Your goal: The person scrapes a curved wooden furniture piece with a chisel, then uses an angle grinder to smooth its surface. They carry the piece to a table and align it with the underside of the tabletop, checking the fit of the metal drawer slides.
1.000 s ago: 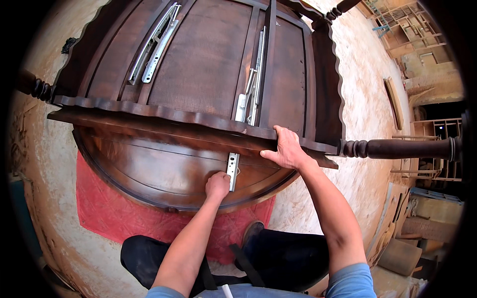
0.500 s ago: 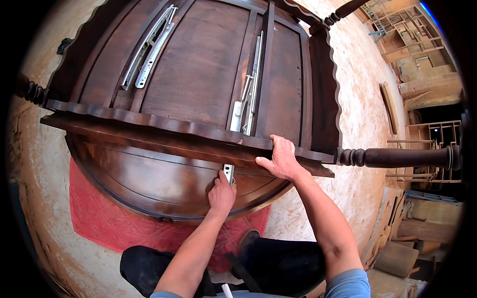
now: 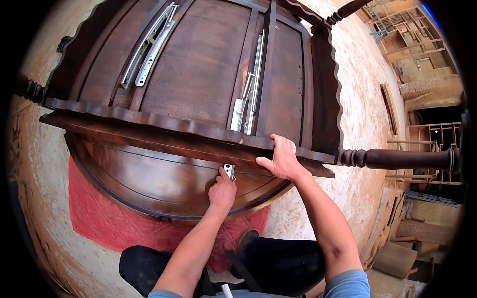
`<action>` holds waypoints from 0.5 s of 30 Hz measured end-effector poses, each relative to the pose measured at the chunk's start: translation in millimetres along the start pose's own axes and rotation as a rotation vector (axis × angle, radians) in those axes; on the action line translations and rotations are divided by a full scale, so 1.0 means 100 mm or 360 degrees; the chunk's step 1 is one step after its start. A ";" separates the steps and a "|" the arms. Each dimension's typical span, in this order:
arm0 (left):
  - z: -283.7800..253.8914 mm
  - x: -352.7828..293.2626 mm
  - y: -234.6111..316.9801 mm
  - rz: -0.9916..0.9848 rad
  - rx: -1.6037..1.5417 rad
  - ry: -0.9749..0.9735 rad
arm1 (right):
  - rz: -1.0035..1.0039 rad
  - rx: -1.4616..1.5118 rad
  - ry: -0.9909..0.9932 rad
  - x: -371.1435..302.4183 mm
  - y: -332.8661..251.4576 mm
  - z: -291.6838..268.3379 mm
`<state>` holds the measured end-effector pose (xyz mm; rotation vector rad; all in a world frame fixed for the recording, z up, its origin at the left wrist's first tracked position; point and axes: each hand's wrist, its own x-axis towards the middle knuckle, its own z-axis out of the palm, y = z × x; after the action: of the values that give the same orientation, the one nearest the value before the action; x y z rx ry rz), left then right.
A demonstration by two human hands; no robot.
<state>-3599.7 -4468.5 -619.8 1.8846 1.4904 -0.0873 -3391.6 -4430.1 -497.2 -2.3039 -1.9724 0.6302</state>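
A dark brown wooden table (image 3: 198, 64) lies upside down, its scalloped apron (image 3: 164, 124) crossing in front of me. Below the apron a rounded, polished wooden leaf (image 3: 149, 174) reaches toward me. My left hand (image 3: 222, 192) grips the end of a silver metal slide (image 3: 228, 170) that pokes out under the apron, index finger along its side. The fingers partly cover the slide. Farther right, my right hand (image 3: 282, 159) is closed over the apron's edge, thumb on the near face and fingertips over the top. More metal slides (image 3: 149, 54) are mounted on the underside, left and right of the middle.
A red quilted cloth (image 3: 114, 218) lies beneath the leaf. Turned legs (image 3: 407, 159) jut out at the sides. Wooden frames and shelving (image 3: 432, 144) stand along the right, with planks (image 3: 390, 107) on the pale floor. My knees (image 3: 278, 268) are close to the leaf's near edge.
My left index finger has moved slightly farther up along the slide's end. The right hand keeps the same hold on the apron.
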 end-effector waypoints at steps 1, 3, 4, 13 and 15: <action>0.00 -0.02 -0.01 -0.0003 0.0010 -0.0011 | 0.0001 0.0000 0.0001 0.00 -0.01 -0.01; 0.01 -0.05 -0.02 -0.0009 0.0024 -0.0025 | 0.0003 0.0009 -0.0001 0.00 -0.01 -0.03; 0.01 -0.07 -0.03 -0.0010 0.0013 -0.0014 | 0.0003 0.0013 -0.0001 0.00 -0.02 -0.03; -0.08 -0.22 -0.03 -0.0055 -0.0150 -0.0052 | 0.0020 0.0012 -0.0032 -0.01 -0.02 -0.04; -0.14 -0.31 -0.01 -0.0053 -0.0165 -0.0037 | 0.0026 0.0008 -0.0040 -0.01 -0.01 -0.02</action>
<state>-3616.3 -4485.9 -595.9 1.7712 1.4824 -0.0466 -3391.5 -4430.4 -494.6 -2.3231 -1.9623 0.6678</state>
